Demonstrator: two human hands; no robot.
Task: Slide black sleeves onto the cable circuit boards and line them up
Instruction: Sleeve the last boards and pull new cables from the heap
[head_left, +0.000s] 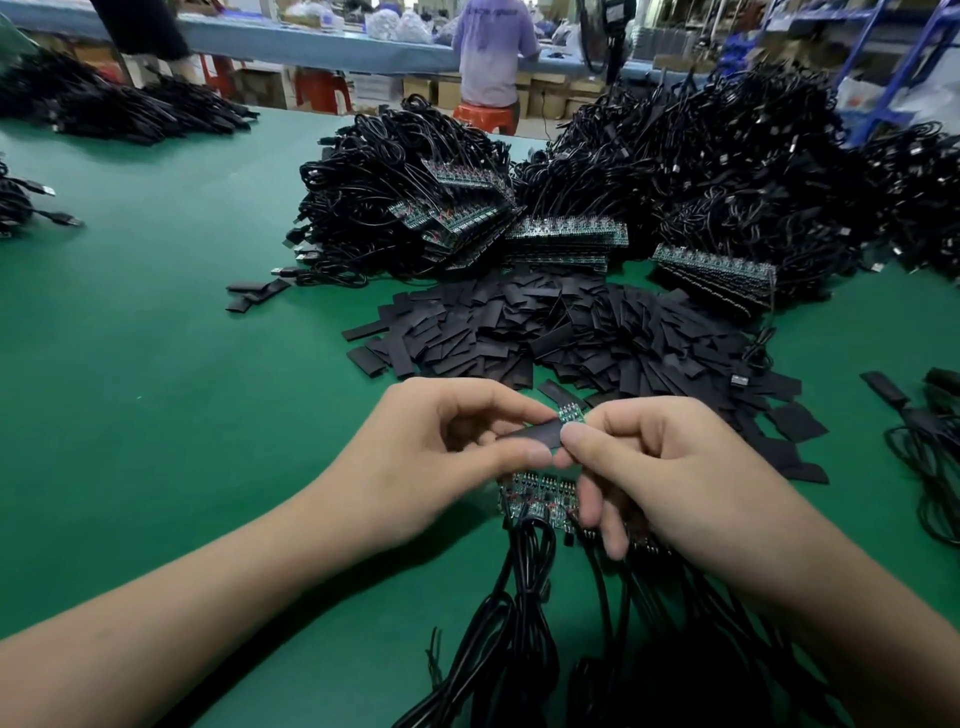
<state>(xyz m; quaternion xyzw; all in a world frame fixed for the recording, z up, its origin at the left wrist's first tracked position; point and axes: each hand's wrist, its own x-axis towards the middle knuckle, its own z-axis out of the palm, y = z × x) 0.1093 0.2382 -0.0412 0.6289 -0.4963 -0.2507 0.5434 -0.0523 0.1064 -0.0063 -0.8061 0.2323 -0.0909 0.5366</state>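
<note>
My left hand (441, 457) pinches a flat black sleeve (535, 434) between thumb and fingers, just above the green table. My right hand (670, 467) pinches a small green circuit board (570, 413) whose tip meets the sleeve's right end; most of that board is hidden by my fingers. Below my hands a row of bare circuit boards (537, 496) lies side by side, their black cables (519, 623) trailing toward me. A heap of loose black sleeves (571, 332) lies just beyond my hands.
Large piles of black cables with stacked boards (457, 208) fill the far middle and right of the green table (156, 364). More cables (924, 467) lie at the right edge and far left (130, 109). A person (493, 52) stands at a bench behind.
</note>
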